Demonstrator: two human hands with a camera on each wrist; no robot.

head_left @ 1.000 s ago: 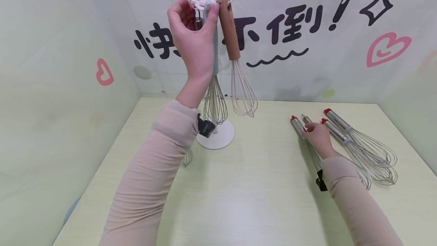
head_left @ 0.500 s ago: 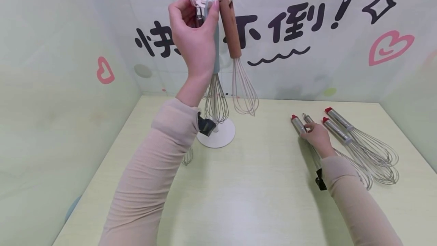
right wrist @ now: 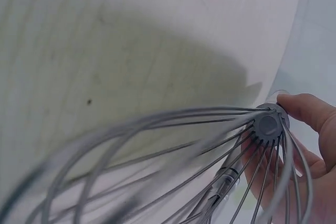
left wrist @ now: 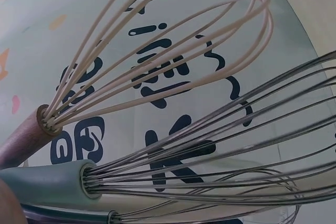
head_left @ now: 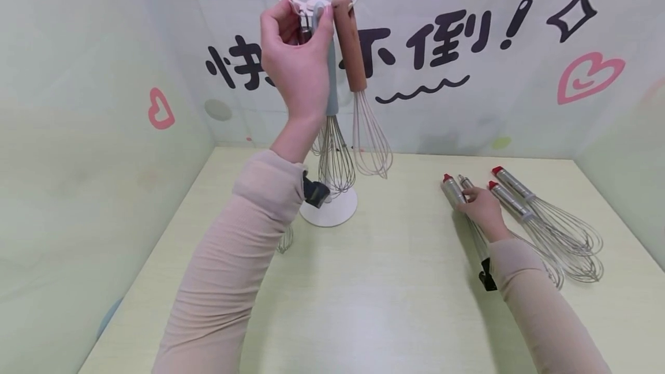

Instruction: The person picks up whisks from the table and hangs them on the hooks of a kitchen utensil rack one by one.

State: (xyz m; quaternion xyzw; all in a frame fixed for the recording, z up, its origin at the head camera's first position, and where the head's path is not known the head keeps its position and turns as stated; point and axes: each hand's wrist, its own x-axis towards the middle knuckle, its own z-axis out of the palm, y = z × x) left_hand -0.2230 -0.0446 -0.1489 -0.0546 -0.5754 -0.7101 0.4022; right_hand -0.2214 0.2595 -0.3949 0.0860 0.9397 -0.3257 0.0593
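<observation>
My left hand [head_left: 298, 68] is raised at the top of a white hook stand [head_left: 337, 212], pinching the blue-handled whisk [head_left: 333, 91] near its upper end. Right beside it hangs a brown-handled whisk [head_left: 351, 51], its pale wire loops downward. A dark, shiny-handled whisk [left wrist: 63, 214] hangs behind the hand, partly hidden. On the right of the table my right hand [head_left: 484, 212] grips a silver whisk [head_left: 453, 190] with a red tip. Its grey collar [right wrist: 269, 125] and wires show in the right wrist view, thumb against the handle.
Near the right hand lie a silver whisk without a red tip [head_left: 464, 181] and two silver whisks with red tips, one nearer [head_left: 511, 201] and one farther [head_left: 514, 183]. A small wire loop [head_left: 285, 239] shows beside the left sleeve. A printed cloth wall [head_left: 415, 126] closes off the back.
The blue-handled whisk's wire end has swung slightly to the right, while my left hand stays at the hooks. My right hand has kept almost the same place on its whisk.
</observation>
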